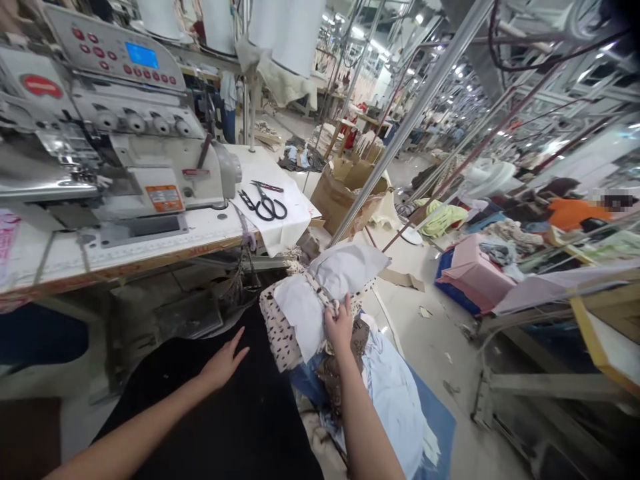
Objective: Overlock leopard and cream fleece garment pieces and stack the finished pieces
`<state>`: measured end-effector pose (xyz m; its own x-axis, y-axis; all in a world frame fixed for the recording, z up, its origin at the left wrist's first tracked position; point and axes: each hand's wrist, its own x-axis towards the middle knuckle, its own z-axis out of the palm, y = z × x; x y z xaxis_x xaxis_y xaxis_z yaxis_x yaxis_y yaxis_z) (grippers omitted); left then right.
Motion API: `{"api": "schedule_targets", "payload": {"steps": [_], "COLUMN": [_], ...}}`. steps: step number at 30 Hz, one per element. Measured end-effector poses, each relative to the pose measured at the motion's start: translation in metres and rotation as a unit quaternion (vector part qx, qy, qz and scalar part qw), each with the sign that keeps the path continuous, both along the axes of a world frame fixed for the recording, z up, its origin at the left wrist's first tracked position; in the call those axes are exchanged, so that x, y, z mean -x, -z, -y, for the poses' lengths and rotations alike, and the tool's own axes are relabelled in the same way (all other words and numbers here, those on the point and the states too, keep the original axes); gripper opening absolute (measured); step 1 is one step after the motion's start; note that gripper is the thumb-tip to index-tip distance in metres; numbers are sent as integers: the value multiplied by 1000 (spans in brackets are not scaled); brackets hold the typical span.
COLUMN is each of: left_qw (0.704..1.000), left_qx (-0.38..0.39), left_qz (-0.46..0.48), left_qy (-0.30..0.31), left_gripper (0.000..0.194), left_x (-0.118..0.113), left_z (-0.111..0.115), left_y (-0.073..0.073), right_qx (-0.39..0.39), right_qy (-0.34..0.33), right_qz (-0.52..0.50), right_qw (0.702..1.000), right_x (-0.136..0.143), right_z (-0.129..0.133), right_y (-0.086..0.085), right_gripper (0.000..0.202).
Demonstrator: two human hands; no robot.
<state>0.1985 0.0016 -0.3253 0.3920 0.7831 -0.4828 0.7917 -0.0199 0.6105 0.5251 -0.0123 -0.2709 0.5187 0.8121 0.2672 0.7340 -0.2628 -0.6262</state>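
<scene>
My right hand [340, 323] is closed on a twisted strip of spotted fabric [315, 288] that lies over the cloth pile. White cloth pieces [305, 317] sit on both sides of the strip, on top of cream fabric with dark spots [280, 333]. My left hand [223, 360] hovers over my black-clothed lap, left of the pile, its fingers apart and nothing in it. Beneath and right of my right forearm hang brown patterned cloth and light blue cloth [393, 393].
A sewing machine [170, 160] stands on the table at the left, with black scissors [267, 207] on white cloth beside it. Behind the pile are a cardboard box [345, 200] and a slanted metal pole [410, 127]. Pink cloth [475, 267] covers a blue bin at the right.
</scene>
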Motion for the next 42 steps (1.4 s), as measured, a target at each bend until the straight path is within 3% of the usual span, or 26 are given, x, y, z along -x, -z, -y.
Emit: {"api": "schedule_targets", "payload": {"steps": [7, 11, 26, 37, 42], "left_qw": [998, 995, 992, 991, 990], "left_qx": [-8, -4, 10, 15, 25], "left_qz": [-44, -60, -41, -38, -37], "left_qy": [-47, -80, -116, -127, -133], "left_gripper": [67, 60, 56, 50, 43], "left_x": [50, 67, 80, 77, 70], "left_z": [21, 18, 17, 18, 10], "left_y": [57, 73, 79, 71, 58], "right_qx": [-9, -8, -12, -32, -36], "right_qy": [8, 10, 23, 16, 14], "right_qz": [-5, -2, 3, 8, 10], "right_qw": [1000, 1000, 1000, 999, 999], "right_x": [1, 2, 5, 1, -1], "right_z": [0, -1, -3, -4, -4], "right_y": [6, 7, 8, 13, 16], "right_gripper": [19, 20, 17, 18, 19]}}
